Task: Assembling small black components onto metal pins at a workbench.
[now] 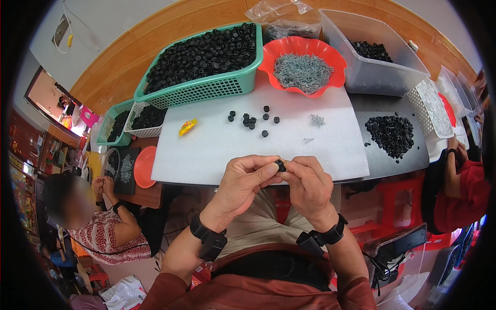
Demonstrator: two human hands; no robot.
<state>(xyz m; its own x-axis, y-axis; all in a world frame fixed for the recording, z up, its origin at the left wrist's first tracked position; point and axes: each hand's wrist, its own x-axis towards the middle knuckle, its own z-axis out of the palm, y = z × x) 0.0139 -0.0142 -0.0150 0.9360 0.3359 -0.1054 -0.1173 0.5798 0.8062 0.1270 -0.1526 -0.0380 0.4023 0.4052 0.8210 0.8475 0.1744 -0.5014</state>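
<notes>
Small black piece: the black piece (280,165) sat between both hands, just over the near edge of the white mat (181,155). It was the clock's middle, with twelve pointing away from the person.
Left hand: the left hand (245,178) came from seven o'clock. Its thumb and fingers pinched the piece.
Right hand: the right hand (311,183) came from five o'clock. Its fingertips were pinched on the piece too. I could not tell if they hid something else.
Loose black bits: a few black bits (249,122) lay on the mat, around eleven o'clock.
Little screws: a tiny screw pile (317,120) lay at one o'clock on the mat.
Yellow packet: the packet (187,126) lay at ten o'clock on the mat.
Green basket: the big basket (206,85), full of black bits, stood at eleven o'clock.
Red bowl: the wavy bowl (341,64) at twelve o'clock held many screws.
Clear tub: the tub (372,80) at one o'clock had black bits inside.
Black heap: the heap (392,135) lay between two and three o'clock on a dark board (419,155).
</notes>
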